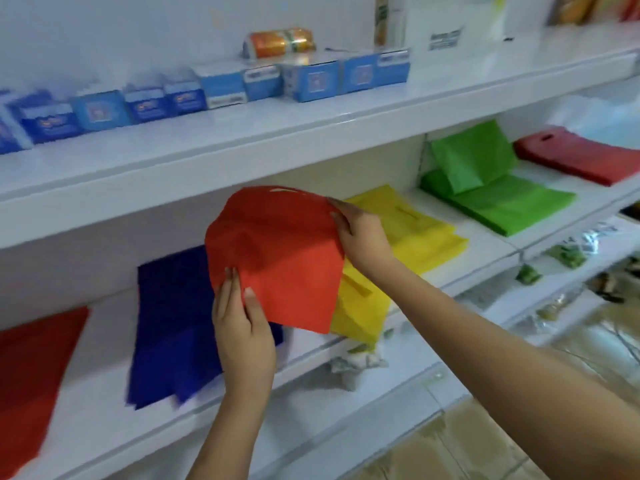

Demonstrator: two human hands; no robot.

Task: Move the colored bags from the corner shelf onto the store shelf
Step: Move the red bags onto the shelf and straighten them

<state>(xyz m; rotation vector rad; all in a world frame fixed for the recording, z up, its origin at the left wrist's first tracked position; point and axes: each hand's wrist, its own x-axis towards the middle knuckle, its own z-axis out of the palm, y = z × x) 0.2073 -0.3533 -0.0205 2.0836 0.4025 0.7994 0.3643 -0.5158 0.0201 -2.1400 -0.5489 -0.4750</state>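
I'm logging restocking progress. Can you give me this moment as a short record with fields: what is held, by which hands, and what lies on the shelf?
held item: orange-red bag
left hand: pinches the bag's lower edge
right hand: grips its upper right edge
bag position: above the middle shelf, not yet set down
on that shelf, left to right: red bag, blue bags, yellow bags, green bags, red bags
shelf above: blue boxes
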